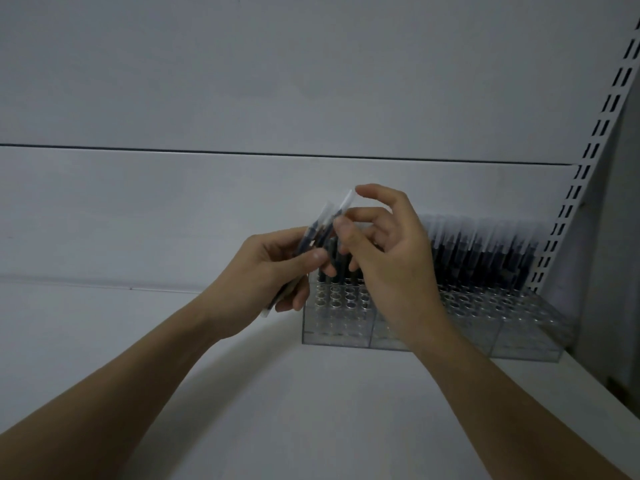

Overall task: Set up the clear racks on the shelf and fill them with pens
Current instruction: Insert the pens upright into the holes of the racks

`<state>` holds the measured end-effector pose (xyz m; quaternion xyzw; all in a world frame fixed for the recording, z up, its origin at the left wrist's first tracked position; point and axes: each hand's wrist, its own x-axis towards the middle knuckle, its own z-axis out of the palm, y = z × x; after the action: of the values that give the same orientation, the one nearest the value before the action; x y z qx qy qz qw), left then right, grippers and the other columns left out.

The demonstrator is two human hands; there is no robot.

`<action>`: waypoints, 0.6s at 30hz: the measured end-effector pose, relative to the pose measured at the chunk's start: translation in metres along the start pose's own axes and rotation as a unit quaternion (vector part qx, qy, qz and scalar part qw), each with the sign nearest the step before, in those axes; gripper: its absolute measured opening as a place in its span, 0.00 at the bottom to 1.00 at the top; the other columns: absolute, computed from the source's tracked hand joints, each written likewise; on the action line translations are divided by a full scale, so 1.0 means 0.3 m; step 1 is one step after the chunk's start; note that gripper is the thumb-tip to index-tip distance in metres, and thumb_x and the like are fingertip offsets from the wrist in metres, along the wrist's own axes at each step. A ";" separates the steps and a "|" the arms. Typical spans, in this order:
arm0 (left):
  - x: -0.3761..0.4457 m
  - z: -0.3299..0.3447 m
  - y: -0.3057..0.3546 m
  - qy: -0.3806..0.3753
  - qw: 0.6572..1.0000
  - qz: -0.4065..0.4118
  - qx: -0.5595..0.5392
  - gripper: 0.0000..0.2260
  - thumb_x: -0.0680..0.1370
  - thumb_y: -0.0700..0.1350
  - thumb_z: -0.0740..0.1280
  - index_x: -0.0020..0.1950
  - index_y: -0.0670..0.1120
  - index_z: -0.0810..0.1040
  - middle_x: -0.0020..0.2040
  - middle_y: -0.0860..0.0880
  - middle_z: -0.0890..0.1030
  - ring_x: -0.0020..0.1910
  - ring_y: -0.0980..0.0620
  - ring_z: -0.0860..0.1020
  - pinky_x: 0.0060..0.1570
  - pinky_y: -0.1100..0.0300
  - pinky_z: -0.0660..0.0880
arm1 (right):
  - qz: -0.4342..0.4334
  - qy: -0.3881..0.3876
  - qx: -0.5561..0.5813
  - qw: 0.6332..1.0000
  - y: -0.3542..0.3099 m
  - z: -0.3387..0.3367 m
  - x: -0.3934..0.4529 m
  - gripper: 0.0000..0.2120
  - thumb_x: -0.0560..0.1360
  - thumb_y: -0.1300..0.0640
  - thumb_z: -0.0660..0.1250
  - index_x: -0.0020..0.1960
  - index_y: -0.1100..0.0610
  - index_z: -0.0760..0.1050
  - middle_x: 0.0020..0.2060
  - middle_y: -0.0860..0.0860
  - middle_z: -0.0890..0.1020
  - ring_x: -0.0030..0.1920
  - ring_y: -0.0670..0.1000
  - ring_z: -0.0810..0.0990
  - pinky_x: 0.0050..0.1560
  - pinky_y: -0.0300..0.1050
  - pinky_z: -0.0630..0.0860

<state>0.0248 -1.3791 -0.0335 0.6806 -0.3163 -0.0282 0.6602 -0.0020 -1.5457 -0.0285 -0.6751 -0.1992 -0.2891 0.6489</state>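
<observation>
Holding a bundle of pens (317, 237) in my left hand (270, 271), its grip curled round them, I have them tilted above the left end of the clear racks (433, 327). My right hand (384, 251) pinches one pen's upper part between thumb and finger, just beside the left grip. Those racks sit on the white shelf (173, 341), with more pens (485, 251) standing upright in their back-right holes.

This looks like a shop, at a retail display unit: a white shelf (311, 410) backed by plain white panels (277, 81), with a slotted metal upright (588, 161) at its right edge. Clear racks (519, 337) of upright pens (485, 244) stand at the shelf's back right corner like stocked stationery.
</observation>
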 end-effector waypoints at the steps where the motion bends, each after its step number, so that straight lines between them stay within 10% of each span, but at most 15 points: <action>1: -0.001 0.002 -0.001 -0.004 1.000 0.000 0.007 0.05 0.76 0.43 0.67 0.45 0.46 0.83 0.39 0.47 0.83 0.23 0.51 0.71 0.24 0.62 0.64 | 0.000 0.000 0.015 1.000 -0.006 0.001 0.001 0.16 0.77 0.60 0.71 0.62 0.50 0.72 0.44 0.47 0.84 0.37 0.45 0.81 0.37 0.38 0.77; 18: 0.010 -0.007 -0.005 0.032 0.999 -0.021 -0.007 0.13 0.80 0.47 0.62 0.60 0.46 0.80 0.44 0.41 0.83 0.25 0.46 0.74 0.23 0.60 0.71 | 0.007 0.118 0.083 0.990 -0.029 -0.039 0.029 0.17 0.77 0.66 0.69 0.63 0.54 0.71 0.47 0.54 0.84 0.45 0.49 0.85 0.48 0.43 0.82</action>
<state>0.0286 -1.3788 -0.0336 0.6829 -0.2807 -0.0226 0.6740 -0.0026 -1.5575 -0.0165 -0.5815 -0.1399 -0.3448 0.7235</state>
